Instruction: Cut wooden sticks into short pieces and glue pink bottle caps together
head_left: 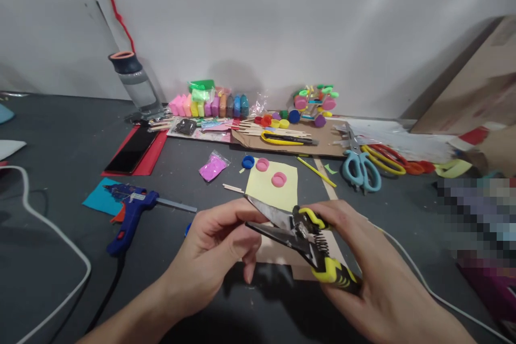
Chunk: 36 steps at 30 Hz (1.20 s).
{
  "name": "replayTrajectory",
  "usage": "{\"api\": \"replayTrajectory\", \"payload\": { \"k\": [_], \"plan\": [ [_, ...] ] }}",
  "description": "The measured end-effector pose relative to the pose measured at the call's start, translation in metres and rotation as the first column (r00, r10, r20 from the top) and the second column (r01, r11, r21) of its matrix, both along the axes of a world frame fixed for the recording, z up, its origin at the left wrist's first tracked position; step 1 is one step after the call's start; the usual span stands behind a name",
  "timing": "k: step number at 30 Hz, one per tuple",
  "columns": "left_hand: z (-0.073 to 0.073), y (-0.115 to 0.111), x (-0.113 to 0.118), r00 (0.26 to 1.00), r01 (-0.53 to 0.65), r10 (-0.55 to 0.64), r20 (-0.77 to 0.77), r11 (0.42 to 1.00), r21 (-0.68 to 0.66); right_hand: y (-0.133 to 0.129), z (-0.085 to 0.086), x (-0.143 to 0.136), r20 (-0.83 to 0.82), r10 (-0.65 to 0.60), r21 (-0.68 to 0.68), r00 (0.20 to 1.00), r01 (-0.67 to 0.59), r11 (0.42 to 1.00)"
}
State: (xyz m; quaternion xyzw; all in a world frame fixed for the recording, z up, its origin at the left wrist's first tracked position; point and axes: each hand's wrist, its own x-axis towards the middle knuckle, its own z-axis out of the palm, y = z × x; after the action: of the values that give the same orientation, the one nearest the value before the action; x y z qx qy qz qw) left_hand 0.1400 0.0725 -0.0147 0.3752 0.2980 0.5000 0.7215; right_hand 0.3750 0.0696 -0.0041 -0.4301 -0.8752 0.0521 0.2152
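My right hand [363, 252] is wrapped round the yellow and black handles of spring-loaded snips [302, 234], whose blades are parted and point left. The blade tips reach the fingers of my left hand [226, 242]. Its thumb and fingers are pressed together; anything between them is too small or hidden to name. Beyond the hands lies a yellow paper square [272, 193] with two pink clay rings [279, 179] on it. A blue ring [248, 162] sits at its upper left corner. Short pale sticks [233, 188] lie just left of the paper.
A blue glue gun [135, 209], phone [134, 149] and water bottle [135, 83] stand or lie left. Colored clay packs [213, 105], cardboard [262, 142] with sticks, and a small colorful model [316, 103] line the back. Blue-handled scissors [360, 169] lie right, near a person's blurred arm [494, 148].
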Motion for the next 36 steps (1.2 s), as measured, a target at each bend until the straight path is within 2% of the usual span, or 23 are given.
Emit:
{"api": "replayTrajectory", "payload": {
  "k": [4, 13, 18, 21, 25, 29, 32, 36],
  "plan": [
    [-0.0029, 0.0008, 0.0, 1.0, 0.011, -0.012, 0.029, 1.0, 0.009, 0.002, -0.0052, 0.0046, 0.01, -0.002, 0.002, 1.0, 0.002, 1.0],
    [-0.0033, 0.0025, 0.0018, 0.998, 0.004, -0.002, -0.057, 0.999, 0.036, 0.001, -0.0016, 0.004, 0.024, 0.021, 0.001, 1.0, -0.021, 1.0],
    [-0.0046, 0.0003, 0.0017, 0.997, 0.015, -0.013, -0.074, 0.999, 0.033, -0.0001, -0.0058, 0.0055, 0.091, 0.023, 0.078, 0.996, -0.03, 0.996],
    [-0.005, -0.0003, 0.0023, 0.997, 0.044, -0.042, -0.068, 0.999, 0.031, 0.0007, -0.0091, 0.0061, 0.057, 0.022, 0.106, 0.998, -0.028, 0.994],
    [-0.0015, 0.0004, 0.0034, 0.999, 0.044, -0.043, -0.028, 0.998, 0.035, 0.0005, -0.0087, 0.0038, -0.052, -0.008, -0.024, 0.999, 0.006, 1.0],
    [0.0004, 0.0001, 0.0016, 0.996, 0.079, -0.08, 0.023, 0.996, 0.05, -0.0013, -0.0062, 0.0016, -0.043, 0.0, -0.149, 0.999, -0.007, 0.989],
    [-0.0011, -0.0005, 0.0003, 0.994, 0.1, -0.101, 0.03, 0.994, 0.033, -0.0024, -0.0063, 0.0025, -0.024, 0.018, -0.171, 1.0, -0.021, 0.985],
    [-0.0023, -0.0001, 0.0018, 0.996, 0.074, -0.072, 0.051, 0.997, -0.036, -0.0041, -0.0073, 0.0051, -0.006, 0.022, -0.156, 1.0, -0.022, 0.988]
  ]
}}
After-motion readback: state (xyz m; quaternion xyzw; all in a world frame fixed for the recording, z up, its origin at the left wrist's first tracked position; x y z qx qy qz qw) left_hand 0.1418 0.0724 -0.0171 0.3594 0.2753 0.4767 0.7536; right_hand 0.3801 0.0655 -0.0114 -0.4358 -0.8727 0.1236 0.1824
